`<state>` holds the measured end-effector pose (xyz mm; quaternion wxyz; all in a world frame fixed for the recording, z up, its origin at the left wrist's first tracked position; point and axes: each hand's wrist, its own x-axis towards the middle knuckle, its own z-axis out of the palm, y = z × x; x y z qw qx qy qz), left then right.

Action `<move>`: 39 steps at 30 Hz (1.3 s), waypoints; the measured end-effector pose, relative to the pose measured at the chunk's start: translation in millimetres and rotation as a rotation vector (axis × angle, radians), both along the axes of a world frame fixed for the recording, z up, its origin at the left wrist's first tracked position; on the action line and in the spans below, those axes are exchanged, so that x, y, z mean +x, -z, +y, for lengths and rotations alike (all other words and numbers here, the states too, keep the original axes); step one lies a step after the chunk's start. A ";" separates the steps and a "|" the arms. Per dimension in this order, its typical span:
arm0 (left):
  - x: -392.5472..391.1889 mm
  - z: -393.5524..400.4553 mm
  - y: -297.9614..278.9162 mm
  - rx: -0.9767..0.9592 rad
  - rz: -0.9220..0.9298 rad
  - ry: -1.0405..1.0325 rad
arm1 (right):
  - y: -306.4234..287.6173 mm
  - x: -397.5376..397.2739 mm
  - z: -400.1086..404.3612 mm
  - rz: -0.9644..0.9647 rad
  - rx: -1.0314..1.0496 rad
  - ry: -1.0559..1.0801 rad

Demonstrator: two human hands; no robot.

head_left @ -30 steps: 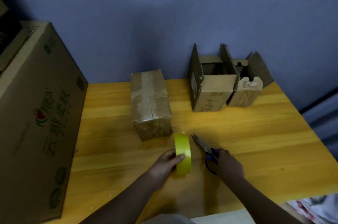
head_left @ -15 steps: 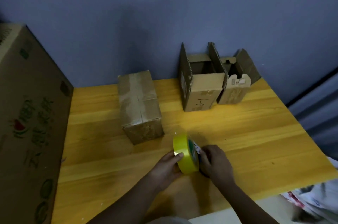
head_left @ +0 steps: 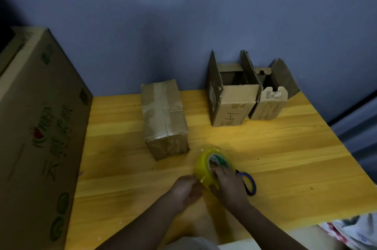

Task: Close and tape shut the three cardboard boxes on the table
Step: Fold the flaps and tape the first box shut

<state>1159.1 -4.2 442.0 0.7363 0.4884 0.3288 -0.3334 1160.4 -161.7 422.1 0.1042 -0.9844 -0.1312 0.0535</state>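
A yellow tape roll (head_left: 204,168) stands near the table's front, tilted on its edge. My right hand (head_left: 228,186) grips the roll, fingers hooked into its core. My left hand (head_left: 188,188) pinches the tape's loose end at the roll's left side. A closed, taped cardboard box (head_left: 163,115) lies just behind the roll. Further back right stand two open boxes: a taller one (head_left: 232,104) with flaps up, and a smaller one (head_left: 269,104) touching its right side.
Blue-handled scissors (head_left: 250,185) lie on the yellow wooden table (head_left: 295,158) just right of my right hand, mostly hidden by it. A large printed carton (head_left: 38,137) stands along the table's left edge. A blue wall backs the table.
My right hand let go of the scissors and took hold of the tape roll. My left hand shifted from gripping the roll to pinching its loose end. The roll turned to show its core.
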 end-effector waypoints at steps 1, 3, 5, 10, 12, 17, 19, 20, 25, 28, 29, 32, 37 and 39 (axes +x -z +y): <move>-2.0 2.7 2.3 0.090 0.019 0.025 | 3.1 -0.8 1.6 -0.008 -0.052 0.010; -4.4 10.4 4.6 0.252 0.005 0.040 | 8.7 -1.0 5.1 -0.005 -0.124 0.025; -4.8 24.3 5.1 0.413 -0.140 -0.019 | 3.0 -4.4 11.8 0.054 -0.170 0.008; -9.8 58.3 3.3 0.692 -0.550 -0.028 | 3.7 -9.5 16.0 0.138 -0.246 0.027; -11.4 65.3 -1.0 0.786 -0.652 0.032 | 9.5 -12.0 13.8 0.114 -0.257 0.042; -1.7 81.0 -24.3 1.245 -0.955 0.241 | -2.6 -5.2 19.7 0.030 -0.081 0.114; 11.0 89.5 -31.9 1.443 -1.046 0.264 | -22.9 11.9 30.7 -0.001 0.024 0.090; 19.5 93.8 -33.5 1.522 -1.080 0.283 | -34.2 23.4 38.1 -0.024 0.078 0.052; 64.4 119.2 -47.1 1.554 -1.040 0.663 | -82.1 84.9 83.7 -0.286 0.056 -0.257; 80.8 133.2 -48.6 1.549 -1.049 0.811 | -83.6 108.5 99.5 -0.189 -0.061 -0.413; 85.0 135.7 -48.7 1.535 -1.052 0.854 | -80.9 113.9 101.5 -0.158 -0.084 -0.430; 92.1 139.3 -45.0 1.534 -1.054 0.952 | -71.4 120.4 104.7 -0.142 -0.052 -0.423; 96.1 136.3 -38.4 1.539 -1.089 0.890 | -58.0 123.2 101.4 -0.157 0.002 -0.398; 96.2 134.1 -39.7 1.543 -1.104 0.888 | -54.7 124.7 99.2 -0.155 0.006 -0.402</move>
